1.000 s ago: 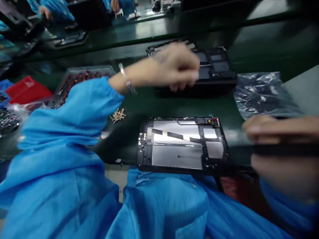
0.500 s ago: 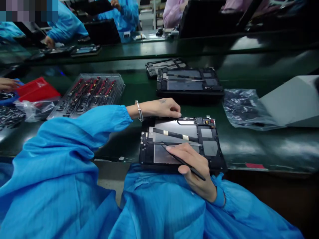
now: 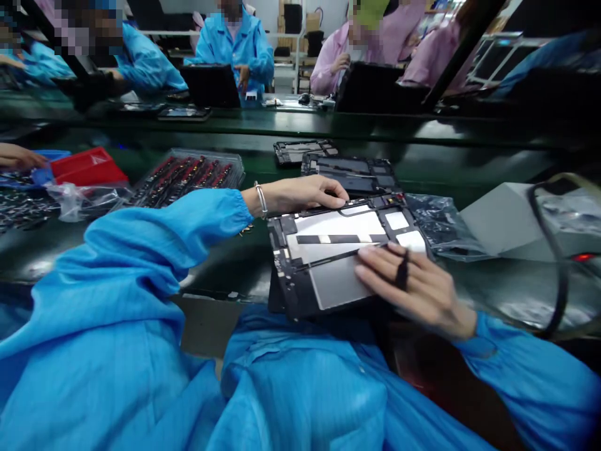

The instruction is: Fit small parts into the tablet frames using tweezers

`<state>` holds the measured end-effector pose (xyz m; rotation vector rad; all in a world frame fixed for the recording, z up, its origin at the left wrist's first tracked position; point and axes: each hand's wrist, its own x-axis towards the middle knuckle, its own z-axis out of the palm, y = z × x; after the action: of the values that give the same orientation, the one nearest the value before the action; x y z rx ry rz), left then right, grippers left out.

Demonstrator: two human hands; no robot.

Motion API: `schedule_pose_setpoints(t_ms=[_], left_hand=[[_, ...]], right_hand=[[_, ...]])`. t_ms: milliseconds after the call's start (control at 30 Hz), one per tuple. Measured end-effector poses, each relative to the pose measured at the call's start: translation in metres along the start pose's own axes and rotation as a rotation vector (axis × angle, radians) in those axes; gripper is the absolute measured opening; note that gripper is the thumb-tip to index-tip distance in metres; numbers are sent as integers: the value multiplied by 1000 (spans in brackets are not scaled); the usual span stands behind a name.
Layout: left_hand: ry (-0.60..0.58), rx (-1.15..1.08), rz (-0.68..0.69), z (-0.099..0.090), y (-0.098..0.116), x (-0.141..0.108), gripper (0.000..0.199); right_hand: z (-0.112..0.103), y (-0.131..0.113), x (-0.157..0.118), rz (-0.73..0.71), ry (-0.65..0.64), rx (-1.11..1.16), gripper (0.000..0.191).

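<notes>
An opened tablet [image 3: 345, 285], its metal plates, dark strip and ribbon cables exposed, is tilted in front of me, its far edge raised. My left hand [image 3: 323, 191] is closed at that far edge, thumb and fingers pinching the rim. Across the right part of the tablet lies my right hand [image 3: 413, 282], fingers stretched over the surface and blurred by motion. Dark tweezers [image 3: 402, 270] show in part across its fingers; the rest is hidden. A dark surface shows under the tablet's lower left edge.
More opened tablets [image 3: 350, 172] lie behind. A clear tray [image 3: 237, 164] of small boards, a red bin [image 3: 89, 168] and a plastic bag [image 3: 79, 199] are left. On the right are a bagged part [image 3: 441, 222], a grey-white box [image 3: 498, 219] and a dark cable [image 3: 561, 269]. Co-workers sit opposite.
The tablet has tilted up at its far edge and turned slightly. My right hand has moved right and flattened from a tweezer pinch onto the tablet. The camera view has lifted.
</notes>
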<state>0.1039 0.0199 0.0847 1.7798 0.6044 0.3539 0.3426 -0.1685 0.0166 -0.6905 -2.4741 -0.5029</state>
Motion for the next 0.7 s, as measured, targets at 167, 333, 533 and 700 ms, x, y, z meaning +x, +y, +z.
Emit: schedule_pose_setpoints(t_ms=[167, 333, 533, 700], left_hand=[[78, -237, 28, 14, -5, -17, 26], [102, -345, 238, 34, 2, -49, 43], [290, -97, 297, 46, 12, -55, 32], [284, -282, 145, 47, -5, -44, 42]], right_hand=[[6, 10, 6, 522, 513, 91, 19], [10, -6, 28, 1085, 1000, 441, 16], [-7, -15, 42, 1461, 948, 1025, 30], [-8, -20, 44, 1593, 846, 1145, 36]])
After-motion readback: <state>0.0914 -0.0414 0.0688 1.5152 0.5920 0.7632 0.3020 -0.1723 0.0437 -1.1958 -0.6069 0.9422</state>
